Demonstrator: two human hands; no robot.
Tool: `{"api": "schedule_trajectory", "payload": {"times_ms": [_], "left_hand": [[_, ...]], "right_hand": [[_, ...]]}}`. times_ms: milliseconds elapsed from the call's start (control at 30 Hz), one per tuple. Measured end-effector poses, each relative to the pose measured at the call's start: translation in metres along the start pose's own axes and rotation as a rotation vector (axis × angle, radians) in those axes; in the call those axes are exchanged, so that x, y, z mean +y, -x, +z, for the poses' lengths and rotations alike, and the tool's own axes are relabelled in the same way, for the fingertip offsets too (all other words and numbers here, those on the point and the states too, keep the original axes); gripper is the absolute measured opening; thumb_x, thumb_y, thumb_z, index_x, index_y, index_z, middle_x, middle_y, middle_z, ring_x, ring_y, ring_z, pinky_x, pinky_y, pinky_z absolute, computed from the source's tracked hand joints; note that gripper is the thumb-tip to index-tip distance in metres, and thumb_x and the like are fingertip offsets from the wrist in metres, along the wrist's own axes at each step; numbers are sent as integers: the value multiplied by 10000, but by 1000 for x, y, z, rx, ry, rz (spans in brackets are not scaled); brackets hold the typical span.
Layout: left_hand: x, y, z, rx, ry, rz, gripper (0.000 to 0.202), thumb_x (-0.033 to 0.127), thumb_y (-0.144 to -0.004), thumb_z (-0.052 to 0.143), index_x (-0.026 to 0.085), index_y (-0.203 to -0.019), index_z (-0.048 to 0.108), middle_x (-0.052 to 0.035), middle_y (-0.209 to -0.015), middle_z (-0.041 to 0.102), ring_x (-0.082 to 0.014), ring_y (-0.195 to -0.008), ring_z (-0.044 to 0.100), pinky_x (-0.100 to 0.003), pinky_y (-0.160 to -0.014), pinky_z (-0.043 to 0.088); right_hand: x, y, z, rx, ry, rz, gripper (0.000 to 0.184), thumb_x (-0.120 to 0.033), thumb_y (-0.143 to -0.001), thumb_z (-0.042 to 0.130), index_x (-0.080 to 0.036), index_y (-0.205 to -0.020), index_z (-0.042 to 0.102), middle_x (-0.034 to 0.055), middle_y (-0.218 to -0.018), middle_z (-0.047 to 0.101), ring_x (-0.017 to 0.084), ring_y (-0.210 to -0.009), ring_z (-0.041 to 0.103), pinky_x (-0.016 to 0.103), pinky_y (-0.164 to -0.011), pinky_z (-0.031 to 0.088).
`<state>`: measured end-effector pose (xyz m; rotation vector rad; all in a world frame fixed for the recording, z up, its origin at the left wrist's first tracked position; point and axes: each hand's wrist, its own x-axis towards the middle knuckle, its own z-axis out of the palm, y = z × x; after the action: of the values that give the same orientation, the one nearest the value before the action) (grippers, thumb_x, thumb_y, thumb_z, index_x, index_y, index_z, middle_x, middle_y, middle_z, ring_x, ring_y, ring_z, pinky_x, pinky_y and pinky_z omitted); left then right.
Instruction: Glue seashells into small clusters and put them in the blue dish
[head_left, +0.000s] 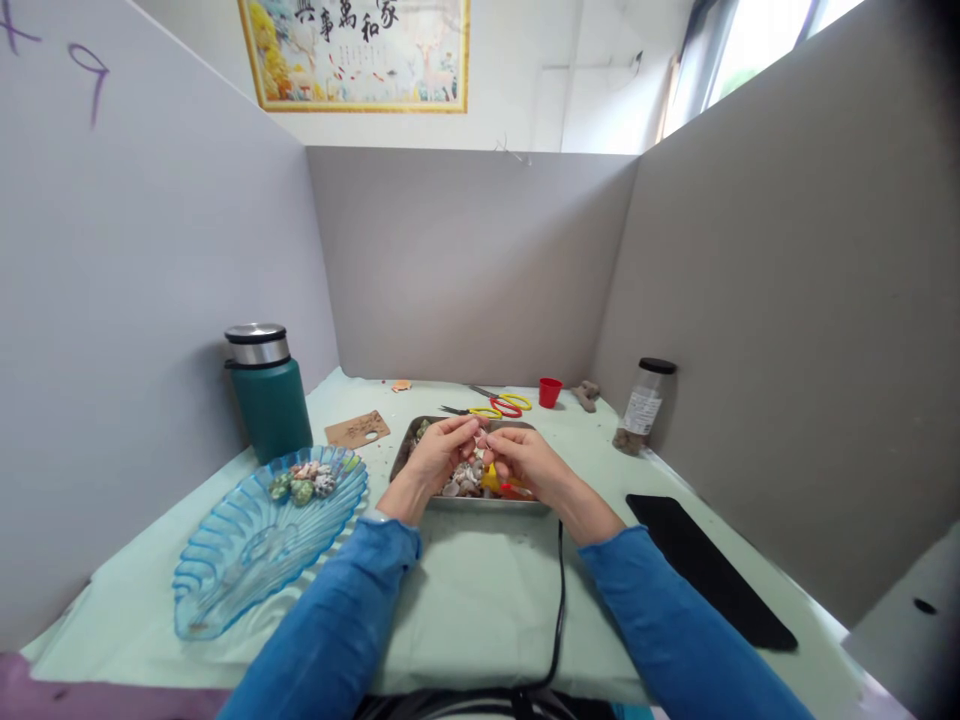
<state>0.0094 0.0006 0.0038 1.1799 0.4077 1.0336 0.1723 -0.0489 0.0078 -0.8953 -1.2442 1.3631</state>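
Observation:
My left hand [448, 450] and my right hand [529, 462] meet above a metal tray [487, 506]. Both have their fingertips pinched close together around something small and pinkish that I cannot make out. Under them the tray holds a heap of small seashells [466, 480]. A yellow piece [491, 479] and a red piece [516, 491] also lie in the tray, partly covered by my right hand. To the left stands a blue fluted plastic dish [262, 560] with several speckled shells [303, 491] at its far end.
A green bottle [271, 405] stands behind the dish, near a brown card [358, 430]. Scissors [504, 405], a red cup [550, 392] and a grey object [585, 395] lie farther back. Right are a jar [643, 408], a black mat [705, 570] and a cable [559, 610]. Grey partitions [472, 260] enclose the table.

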Motion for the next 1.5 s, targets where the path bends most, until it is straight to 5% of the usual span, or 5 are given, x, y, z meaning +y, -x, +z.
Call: {"api": "schedule_trajectory", "payload": {"times_ms": [233,600,867,1200,1500], "left_hand": [[2,2,3,-27,-21,-14,420,381,-666,859,97,-958,758,-16,-667,604,-59,-530,494,-201,-536,396],[1,1,1,-23,0,-26,424,389,-677,851,94,-962,745,-6,-641,582,-69,-517,497,-209,-518,403],[5,3,5,-65,25,-61,440,371,-657,864,84,-971,748,-16,-649,603,-70,-525,525,-205,-535,409],[2,0,6,61,-76,58,463,494,-664,826,99,-893,757,3,-635,570,-54,-511,425,-211,-500,354],[0,-1,7,95,-125,62,392,408,-605,868,99,-806,737,35,-547,507,-49,-484,388,-207,-488,294]], "right_hand": [[5,-1,1,-86,-34,-29,346,-469,-713,802,-136,-717,709,18,-669,670,44,-424,448,196,-414,343],[8,-2,3,-38,-10,-55,358,-482,-709,808,-143,-679,698,11,-636,657,46,-428,459,187,-411,321],[6,1,6,-91,-71,-18,381,-496,-693,819,-144,-800,720,31,-726,688,59,-479,484,187,-415,387],[10,0,16,354,308,-281,293,-470,-718,737,-199,-718,628,9,-643,646,113,-468,474,258,-451,369],[12,6,21,389,570,-377,255,-437,-775,661,-190,-715,649,37,-685,686,170,-617,579,293,-608,442]]}}
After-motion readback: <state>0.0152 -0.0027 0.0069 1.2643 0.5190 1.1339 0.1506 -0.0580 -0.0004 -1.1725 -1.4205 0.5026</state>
